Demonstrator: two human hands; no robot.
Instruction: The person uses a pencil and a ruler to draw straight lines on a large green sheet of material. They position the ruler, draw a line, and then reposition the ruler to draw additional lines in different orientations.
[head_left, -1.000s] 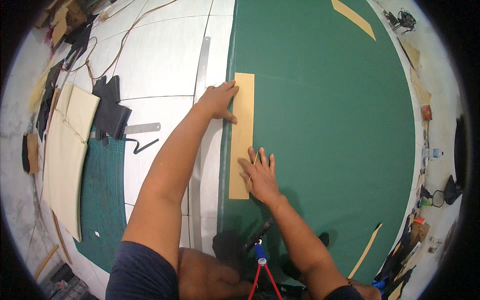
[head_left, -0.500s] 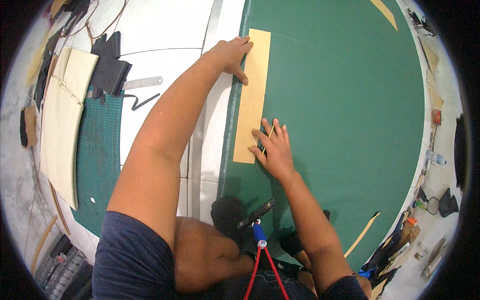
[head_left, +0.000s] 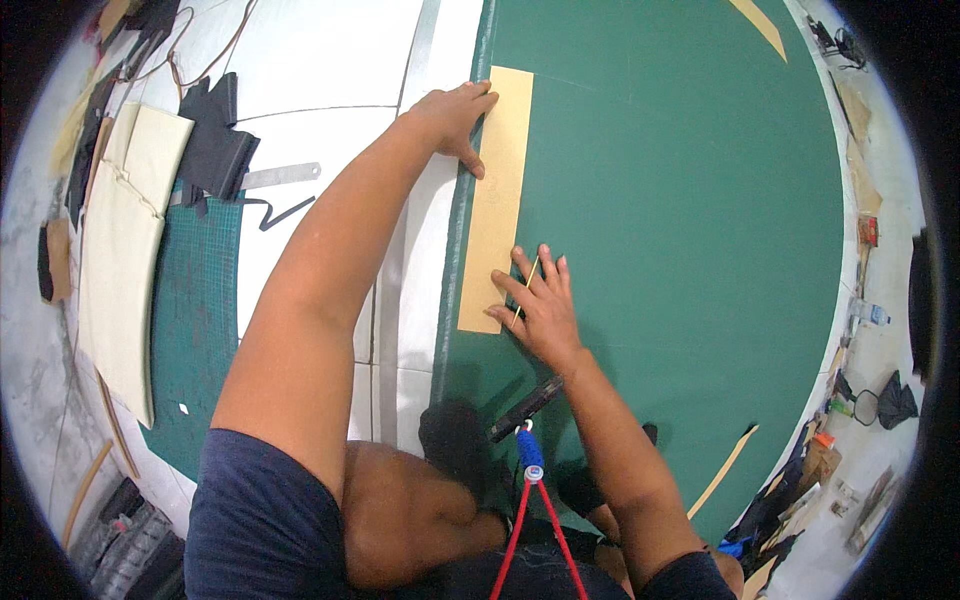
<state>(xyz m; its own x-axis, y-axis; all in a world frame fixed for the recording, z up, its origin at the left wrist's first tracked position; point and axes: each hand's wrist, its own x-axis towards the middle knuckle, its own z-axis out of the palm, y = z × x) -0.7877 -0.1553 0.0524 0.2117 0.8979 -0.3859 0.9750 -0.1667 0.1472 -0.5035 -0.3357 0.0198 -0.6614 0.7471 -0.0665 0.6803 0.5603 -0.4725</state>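
A long tan strip (head_left: 494, 190) lies along the left edge of a large green mat (head_left: 680, 200). My left hand (head_left: 452, 118) presses flat on the strip's far end, fingers spread. My right hand (head_left: 538, 300) rests on the strip's near right edge and holds a thin pale stick (head_left: 523, 290) between its fingers, slanted against the mat. A dark tool with a blue and red cord (head_left: 527, 405) lies near my right forearm.
A metal ruler (head_left: 275, 176), dark leather pieces (head_left: 215, 140) and a small green cutting mat (head_left: 195, 310) lie at left beside pale boards (head_left: 125, 250). Tan strips lie at the far right (head_left: 757, 25) and near right (head_left: 725, 468). Clutter lines the right rim.
The view has shifted so the strip sits higher and farther right. My left arm has stretched farther along the strip. My right hand stays on the strip's near edge.
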